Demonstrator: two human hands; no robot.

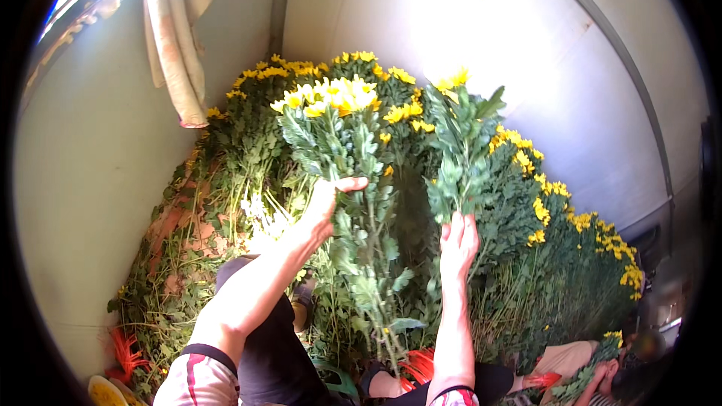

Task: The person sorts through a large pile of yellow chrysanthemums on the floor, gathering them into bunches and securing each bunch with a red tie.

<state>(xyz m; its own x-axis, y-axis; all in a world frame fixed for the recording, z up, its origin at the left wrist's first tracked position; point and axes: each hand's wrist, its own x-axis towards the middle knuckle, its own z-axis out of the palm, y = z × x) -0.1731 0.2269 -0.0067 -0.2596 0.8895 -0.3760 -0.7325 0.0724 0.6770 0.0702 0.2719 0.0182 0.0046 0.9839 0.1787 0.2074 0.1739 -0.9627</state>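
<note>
Gathered in my left hand (335, 197) is a bunch of yellow chrysanthemums (333, 135), its blooms level at the top and its leafy stems hanging down toward my legs. My right hand (459, 242), to the right of it, grips the stems of a smaller group of yellow chrysanthemums (459, 152), upright with leaves around the stems. The two groups are apart. Red plastic ties (420, 365) lie by my lower leg, below the hanging stems.
Piled chrysanthemums (522, 180) lean along the walls behind and to the right. Loose stems and leaves (163, 293) litter the floor at left. A curtain (177, 56) hangs at upper left. At lower right, another person's hands (604, 375) hold flowers. A green stool (335, 380) shows below.
</note>
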